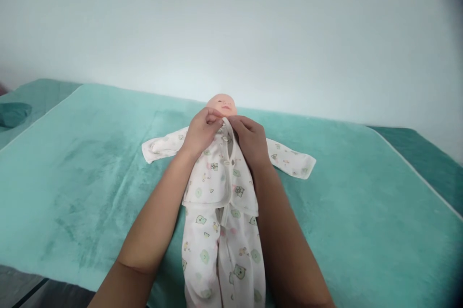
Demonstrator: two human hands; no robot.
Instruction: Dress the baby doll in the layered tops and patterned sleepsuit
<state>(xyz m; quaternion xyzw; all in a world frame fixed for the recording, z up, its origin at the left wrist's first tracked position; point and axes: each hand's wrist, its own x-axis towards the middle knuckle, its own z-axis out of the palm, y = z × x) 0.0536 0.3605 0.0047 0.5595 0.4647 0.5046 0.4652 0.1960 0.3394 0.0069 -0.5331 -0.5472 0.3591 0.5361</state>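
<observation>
A baby doll (221,100) lies on its back with its head at the far end. It wears a white baby jacket (202,185) printed with small animals, and matching trousers (202,250). The jacket's sleeves spread out to both sides. My left hand (204,129) pinches the left side of the jacket's neckline just below the doll's chin. Opposite it, my right hand (249,139) has its fingers closed on the right side of the collar. Below my hands the front edges gape a little at the chest. My fingers partly hide the neckline.
A green cloth (343,192) with a pale seam on each side covers the surface under the doll. Behind it rises a plain white wall (231,28). A darker green fold (14,114) lies at the far left, and grey floor shows at the lower left.
</observation>
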